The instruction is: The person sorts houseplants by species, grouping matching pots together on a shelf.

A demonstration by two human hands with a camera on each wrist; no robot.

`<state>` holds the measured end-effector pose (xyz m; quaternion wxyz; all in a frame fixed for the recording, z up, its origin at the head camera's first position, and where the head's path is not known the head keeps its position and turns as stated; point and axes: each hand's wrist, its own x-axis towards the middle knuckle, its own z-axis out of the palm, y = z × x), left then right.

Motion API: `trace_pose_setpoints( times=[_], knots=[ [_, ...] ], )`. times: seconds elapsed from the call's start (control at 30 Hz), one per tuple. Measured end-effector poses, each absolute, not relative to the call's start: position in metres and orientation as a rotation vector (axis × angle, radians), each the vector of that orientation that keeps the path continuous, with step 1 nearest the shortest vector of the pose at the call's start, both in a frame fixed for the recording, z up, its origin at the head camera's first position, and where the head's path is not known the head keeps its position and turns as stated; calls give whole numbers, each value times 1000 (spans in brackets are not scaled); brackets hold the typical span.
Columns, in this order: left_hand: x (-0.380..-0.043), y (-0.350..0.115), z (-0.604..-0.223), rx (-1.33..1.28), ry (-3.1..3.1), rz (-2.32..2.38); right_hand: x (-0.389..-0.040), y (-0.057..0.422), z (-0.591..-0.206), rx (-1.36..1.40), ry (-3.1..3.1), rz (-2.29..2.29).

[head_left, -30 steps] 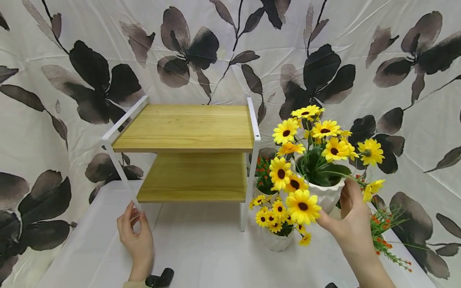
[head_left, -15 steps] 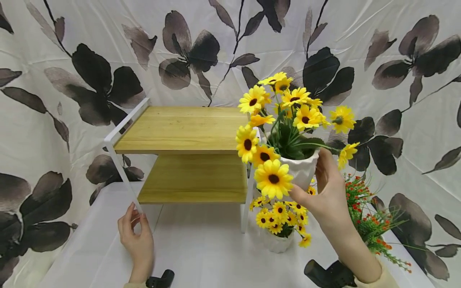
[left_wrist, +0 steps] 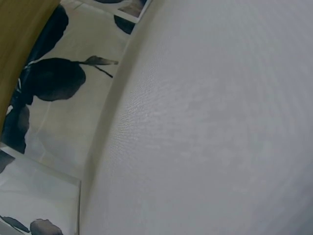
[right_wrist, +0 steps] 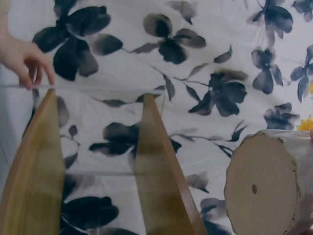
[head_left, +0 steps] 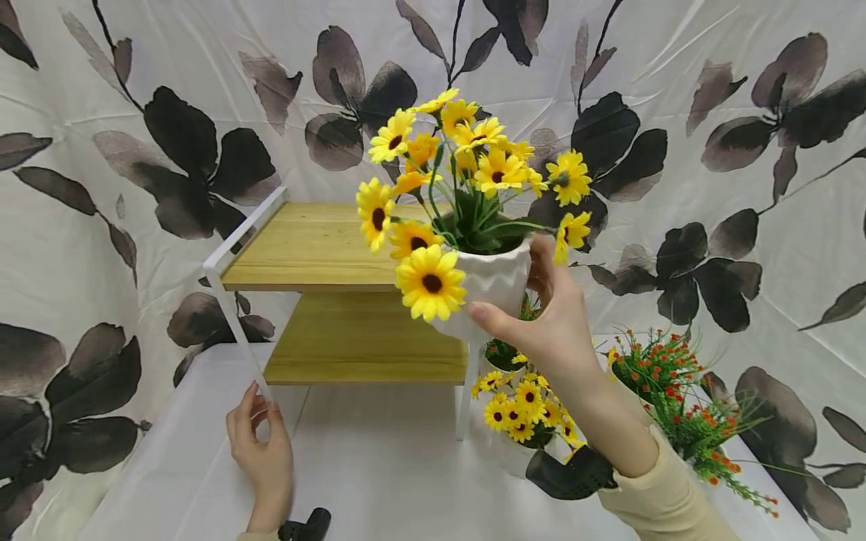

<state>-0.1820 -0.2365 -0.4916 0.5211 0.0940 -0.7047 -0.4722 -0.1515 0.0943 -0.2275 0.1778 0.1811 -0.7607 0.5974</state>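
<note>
In the head view my right hand [head_left: 558, 323] grips a white ridged flowerpot [head_left: 492, 279] of yellow daisy-like flowers, thumb in front, other fingers at the far side. The pot is raised before the right end of a two-tier wooden shelf [head_left: 304, 248] with a white frame, hiding part of its top board. From the right wrist, the pot's round underside [right_wrist: 261, 188] shows a small hole. My left hand [head_left: 262, 451] pinches the shelf's front left leg [head_left: 237, 330] low down; the right wrist view also catches this left hand [right_wrist: 27, 58].
A smaller pot of yellow flowers [head_left: 521, 413] stands right of the shelf, partly behind my right wrist's black camera [head_left: 571, 473]. Red-flowered plants [head_left: 676, 391] stand farther right. Another plant [head_left: 501, 353] is partly hidden behind. Floral cloth [head_left: 744, 188] hangs behind the white table [head_left: 379, 466].
My right hand has carried the pot of yellow flowers left and upward, from beside the shelf to in front of its top board's right end. The left hand has stayed at the leg.
</note>
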Motion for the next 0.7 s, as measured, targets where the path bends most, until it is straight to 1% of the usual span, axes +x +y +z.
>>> trace_pose_setpoints(
  times=[0.3, 0.7],
  knots=[
    [-182, -237, -494, 227, -1679, -1135, -171, 60, -212, 551, -2173, 1842],
    [-182, -239, -493, 218, -1697, -1123, -205, 9, -194, 611, -2185, 1920]
  ],
)
